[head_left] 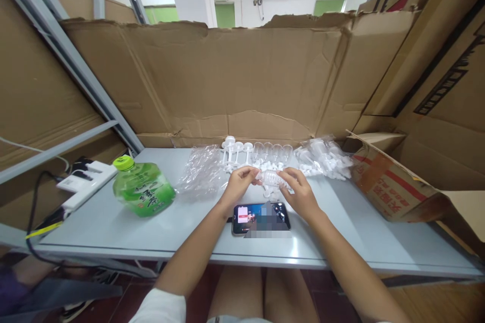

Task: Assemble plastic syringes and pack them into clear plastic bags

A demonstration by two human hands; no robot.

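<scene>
Cardboard walls ringed the grey table (113,227). Left hand (238,184) and right hand (299,192) both pinched the clear plastic part (272,177) above the phone (261,217); looked light, thin, crushable, so grip its ends.

bottle (144,191) left, phone (261,217) near, parts (265,154) ahead

L hand (239,181) + R hand (299,193) grip clear plastic piece (271,177) above phone (260,217).
</scene>
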